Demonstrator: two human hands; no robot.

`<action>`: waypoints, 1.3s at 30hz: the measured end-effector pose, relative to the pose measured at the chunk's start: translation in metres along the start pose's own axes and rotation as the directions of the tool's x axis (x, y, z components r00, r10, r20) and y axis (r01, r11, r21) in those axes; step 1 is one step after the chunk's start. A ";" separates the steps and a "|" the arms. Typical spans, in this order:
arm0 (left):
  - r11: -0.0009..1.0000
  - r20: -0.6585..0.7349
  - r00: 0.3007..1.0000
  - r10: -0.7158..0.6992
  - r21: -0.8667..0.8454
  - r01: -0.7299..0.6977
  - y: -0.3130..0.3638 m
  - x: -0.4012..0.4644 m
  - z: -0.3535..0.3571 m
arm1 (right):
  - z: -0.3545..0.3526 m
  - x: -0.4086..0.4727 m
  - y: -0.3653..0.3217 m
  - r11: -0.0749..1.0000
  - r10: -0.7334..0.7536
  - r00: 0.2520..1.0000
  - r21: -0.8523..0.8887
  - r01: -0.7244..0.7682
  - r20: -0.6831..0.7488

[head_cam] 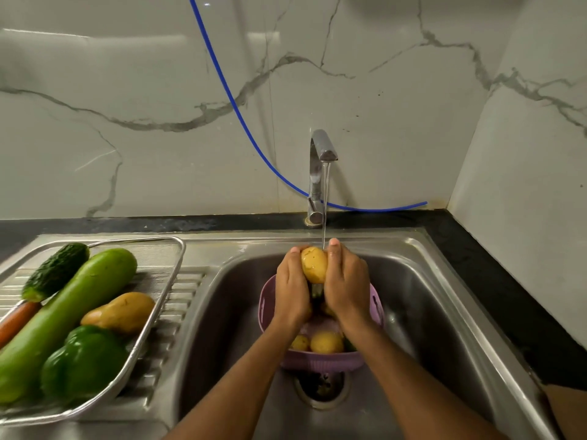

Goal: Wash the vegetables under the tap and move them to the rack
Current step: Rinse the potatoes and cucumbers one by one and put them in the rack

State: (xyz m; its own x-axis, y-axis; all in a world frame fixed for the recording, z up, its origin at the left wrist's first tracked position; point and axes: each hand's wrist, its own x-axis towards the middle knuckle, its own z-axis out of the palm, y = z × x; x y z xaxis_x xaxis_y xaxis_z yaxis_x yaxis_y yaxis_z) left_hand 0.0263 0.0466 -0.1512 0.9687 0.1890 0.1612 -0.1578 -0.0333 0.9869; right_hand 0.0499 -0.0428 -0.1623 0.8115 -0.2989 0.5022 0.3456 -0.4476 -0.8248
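Observation:
A wet yellow potato (314,263) sits under the thin stream from the chrome tap (319,173). My left hand (292,289) and my right hand (346,282) grip it from either side, above a purple plastic basket (320,363) in the sink. More potatoes (327,342) lie in that basket, partly hidden by my wrists. On the left drainboard, a wire rack (171,274) holds a cucumber (55,271), a long pale green gourd (66,315), a carrot (16,320), a potato (120,312) and a green bell pepper (84,363).
The steel sink basin (428,312) has its drain (322,387) just in front of the basket. A blue hose (241,119) runs down the marble wall behind the tap. Black countertop (495,281) borders the sink at right.

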 end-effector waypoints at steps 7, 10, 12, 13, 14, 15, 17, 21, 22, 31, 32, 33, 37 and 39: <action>0.890 0.068 0.984 -0.166 0.440 0.119 -0.023 0.000 -0.013 | -0.006 -0.016 0.012 0.859 0.415 0.878 -0.420 -0.293 0.237; 0.950 0.024 1.000 -0.011 0.312 0.003 -0.018 -0.002 -0.013 | -0.006 -0.015 0.000 0.953 0.208 0.974 -0.242 -0.182 0.089; 0.980 -0.012 0.999 0.032 0.195 -0.029 -0.006 -0.009 -0.011 | -0.006 -0.017 -0.004 0.988 0.091 0.996 -0.126 -0.091 -0.012; 0.975 0.004 1.000 0.003 0.220 -0.004 -0.008 -0.008 -0.011 | -0.005 -0.017 -0.003 0.981 0.140 0.990 -0.141 -0.134 0.030; 0.950 0.032 0.999 -0.039 0.312 0.027 -0.015 -0.004 -0.012 | -0.004 -0.016 0.003 0.945 0.258 0.958 -0.237 -0.224 0.125; 0.899 0.070 0.993 -0.094 0.436 0.054 -0.022 0.001 -0.014 | -0.003 -0.016 0.009 0.884 0.375 0.904 -0.372 -0.283 0.203; 0.850 0.095 0.982 -0.163 0.519 0.090 -0.029 0.007 -0.018 | -0.003 -0.013 0.014 0.832 0.434 0.872 -0.472 -0.292 0.225; 0.941 0.154 0.988 -0.030 0.337 -0.024 -0.021 0.011 -0.024 | -0.006 -0.005 0.007 0.900 0.309 0.941 -0.360 -0.243 0.137; 0.933 0.205 0.978 -0.036 0.358 -0.040 -0.022 0.013 -0.027 | -0.008 -0.003 0.008 0.889 0.323 0.935 -0.386 -0.246 0.147; 0.757 0.392 0.920 -0.014 0.604 -0.247 -0.006 0.007 -0.051 | -0.015 -0.005 0.006 0.932 0.341 0.877 -0.246 -0.267 0.339; 0.740 0.371 0.928 0.012 0.621 -0.258 -0.001 0.004 -0.051 | -0.016 -0.004 0.004 0.926 0.372 0.858 -0.199 -0.319 0.353; 0.727 0.353 0.935 0.027 0.636 -0.261 0.004 0.001 -0.054 | -0.016 -0.005 0.000 0.920 0.393 0.843 -0.155 -0.361 0.367; 0.693 0.346 0.937 0.051 0.664 -0.283 0.019 -0.002 -0.060 | -0.013 -0.001 -0.003 0.882 0.462 0.788 -0.116 -0.457 0.407; 0.661 0.342 0.938 0.054 0.692 -0.290 0.032 0.000 -0.073 | -0.015 -0.002 -0.005 0.896 0.428 0.799 -0.085 -0.436 0.422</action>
State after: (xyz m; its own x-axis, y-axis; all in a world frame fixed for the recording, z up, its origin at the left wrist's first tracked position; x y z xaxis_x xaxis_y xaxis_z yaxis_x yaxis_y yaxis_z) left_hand 0.0076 0.1174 -0.1194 0.9658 -0.1601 0.2039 -0.2527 -0.7563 0.6035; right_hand 0.0396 -0.0528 -0.1556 0.9953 -0.0744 -0.0620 -0.0838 -0.3420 -0.9359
